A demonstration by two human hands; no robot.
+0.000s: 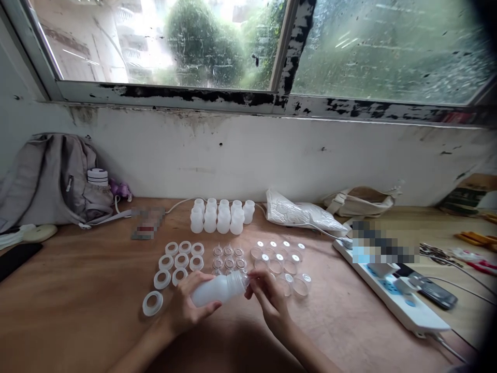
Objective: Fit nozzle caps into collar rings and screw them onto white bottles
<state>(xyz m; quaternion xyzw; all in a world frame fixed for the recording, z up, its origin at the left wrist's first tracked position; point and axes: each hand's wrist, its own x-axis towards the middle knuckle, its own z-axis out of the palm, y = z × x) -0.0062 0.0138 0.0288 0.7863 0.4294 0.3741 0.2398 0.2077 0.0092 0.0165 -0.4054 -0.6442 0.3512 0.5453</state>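
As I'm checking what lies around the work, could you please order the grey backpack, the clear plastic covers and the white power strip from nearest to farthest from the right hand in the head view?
From the right hand:
1. Clear plastic covers, just beyond it.
2. White power strip, to its right.
3. Grey backpack, far left, against the wall.

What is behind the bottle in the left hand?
Behind the bottle, rows of clear teats sit on the table; farther back, white bottles stand. The bottle partly hides the nearest teats; anything fully covered cannot be seen.
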